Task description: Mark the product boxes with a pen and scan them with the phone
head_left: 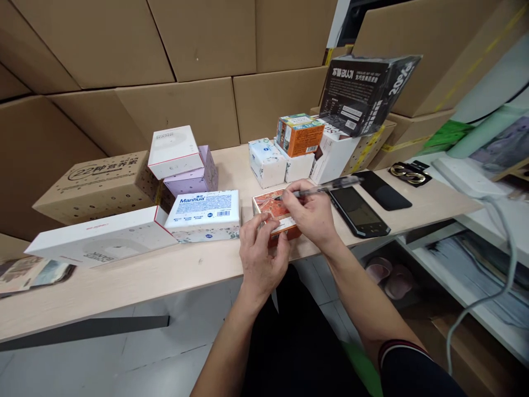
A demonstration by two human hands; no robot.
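My right hand [312, 214] is closed round a dark pen [330, 189], whose tip rests on the top of a small orange patterned box [270, 207]. That box lies at the front edge of the light wooden table [136, 278]. My left hand [262, 251] grips the box's near side with curled fingers, steadying it. A dark phone [357, 211] lies just right of my right hand.
A white Manhua box [204, 214], a long white box [101, 237], stacked white and lilac boxes [184, 162] and a brown perforated carton [97, 184] stand to the left. Behind are small white boxes [268, 161], an orange box [300, 134] and a black box [363, 92]. Cardboard cartons wall the back.
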